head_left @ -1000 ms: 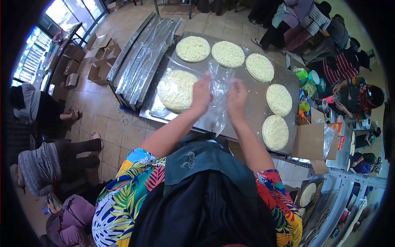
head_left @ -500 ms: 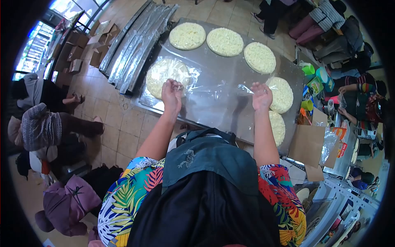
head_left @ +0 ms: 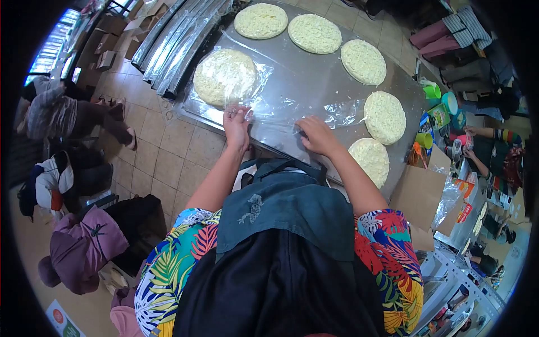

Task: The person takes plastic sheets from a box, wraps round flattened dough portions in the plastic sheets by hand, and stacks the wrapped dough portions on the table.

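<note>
The left hand [head_left: 236, 128] and right hand [head_left: 317, 135] curl at wrinkled, clear plastic film [head_left: 341, 112] on the grey metal counter [head_left: 314, 73]; whether their fingers clamp it, I cannot tell.

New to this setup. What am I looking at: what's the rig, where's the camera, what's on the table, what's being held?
There's no robot here: it's a person working with two bare hands. The pictures come from one camera worn on the head, looking forward and down, so the arms reach away from you. The wide lens bends the edges.

On the metal table lie six pale, flat rounds. Five are uncovered; the covered round sits under clear plastic film. The left hand is at the film just below that round; the right hand, fingers curled, is by the film farther right. Whether either hand grips the film is too fine to tell.
</note>
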Demonstrator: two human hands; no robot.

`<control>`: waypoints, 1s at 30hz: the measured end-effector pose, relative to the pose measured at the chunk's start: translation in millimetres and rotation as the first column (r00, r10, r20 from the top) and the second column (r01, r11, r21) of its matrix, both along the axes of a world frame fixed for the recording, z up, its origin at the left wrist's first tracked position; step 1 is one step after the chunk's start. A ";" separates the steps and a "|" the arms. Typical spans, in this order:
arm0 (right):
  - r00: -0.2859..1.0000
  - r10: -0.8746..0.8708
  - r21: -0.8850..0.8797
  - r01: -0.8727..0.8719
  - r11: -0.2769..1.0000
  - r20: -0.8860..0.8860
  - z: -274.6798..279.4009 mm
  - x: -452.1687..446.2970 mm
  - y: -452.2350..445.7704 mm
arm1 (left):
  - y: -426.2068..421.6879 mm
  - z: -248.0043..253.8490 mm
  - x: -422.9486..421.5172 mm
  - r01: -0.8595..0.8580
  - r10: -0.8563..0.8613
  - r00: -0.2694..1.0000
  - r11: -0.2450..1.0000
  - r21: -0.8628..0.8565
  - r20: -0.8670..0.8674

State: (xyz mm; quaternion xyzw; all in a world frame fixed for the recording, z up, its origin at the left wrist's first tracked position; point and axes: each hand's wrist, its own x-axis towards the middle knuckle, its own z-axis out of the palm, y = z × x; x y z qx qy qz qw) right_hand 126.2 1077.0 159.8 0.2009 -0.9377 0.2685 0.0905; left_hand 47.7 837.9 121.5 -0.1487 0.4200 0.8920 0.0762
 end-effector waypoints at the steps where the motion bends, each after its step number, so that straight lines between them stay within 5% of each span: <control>1: 0.999 0.028 0.105 -0.032 0.994 0.040 -7.0 -3.4 2.3 | 0.3 7.0 2.5 -0.122 0.129 0.991 0.967 -0.223 0.018; 2: 0.999 0.034 0.103 -0.038 0.994 0.035 -13.5 -6.8 6.1 | -0.7 14.2 4.9 -0.229 0.258 0.966 0.872 -0.433 0.008; 3: 0.998 0.024 0.130 -0.031 0.991 0.052 -13.1 -9.2 7.2 | -3.9 24.4 11.3 -0.272 0.204 0.960 0.537 -0.798 -0.189; 4: 0.997 0.011 0.157 -0.022 0.987 0.075 -13.7 -8.5 7.5 | -4.5 40.4 19.2 -0.269 0.205 0.961 0.534 -0.801 -0.186; 5: 0.997 0.012 0.156 -0.025 0.987 0.081 -14.7 -8.6 7.5 | -1.9 56.3 26.9 -0.374 -0.118 0.884 0.402 -0.835 -0.453; 6: 0.999 0.032 0.165 -0.036 0.986 0.023 -15.7 -9.4 7.9 | 3.8 69.5 32.7 -0.510 -0.455 0.664 0.304 -0.805 -0.593; 8: 0.997 0.063 0.177 -0.055 0.983 -0.039 -16.2 -8.2 8.9 | 28.2 82.8 42.0 -0.452 -0.880 0.372 0.108 -0.886 -0.297; 12: 0.994 0.101 0.199 -0.094 0.976 -0.028 -14.0 -3.8 13.9 | 46.4 22.9 33.2 -0.496 -0.936 0.326 -0.049 -0.867 -0.134; 14: 0.996 0.092 0.226 -0.093 0.970 0.015 -14.3 6.2 21.3 | 35.1 5.6 27.4 -0.452 -0.953 0.291 -0.214 -0.866 0.083; 16: 0.998 0.060 0.236 -0.065 0.969 0.028 -18.7 16.9 29.0 | 23.2 1.3 30.3 -0.505 -0.955 0.291 -0.107 -0.856 -0.053; 20: 1.000 -0.023 0.241 0.018 0.970 0.015 -27.8 42.2 27.5 | 6.7 3.0 48.9 -0.462 -0.931 0.348 -0.273 -0.844 0.111; 23: 0.983 -0.178 0.259 0.182 0.949 -0.040 -28.5 55.5 19.2 | 23.3 38.3 69.3 -0.252 -0.800 0.466 -0.530 -0.809 0.379; 24: 0.980 -0.200 0.329 0.194 0.924 -0.018 -32.8 58.8 18.4 | 33.1 41.4 71.7 -0.250 -0.803 0.460 -0.526 -0.813 0.378; 26: 0.977 -0.215 0.400 0.196 0.895 0.003 -39.6 61.6 18.2 | 53.2 46.6 76.0 -0.383 -0.907 0.398 -0.300 -0.873 0.137; 27: 0.975 -0.221 0.410 0.198 0.890 0.009 -42.1 60.8 17.4 | 70.3 63.2 65.7 -0.168 -0.934 0.270 -0.285 -0.944 0.234; 30: 0.964 -0.266 0.404 0.237 0.883 0.017 -46.6 59.0 11.8 | 102.2 -4.6 46.4 -0.007 -0.919 0.329 -0.231 -0.973 0.216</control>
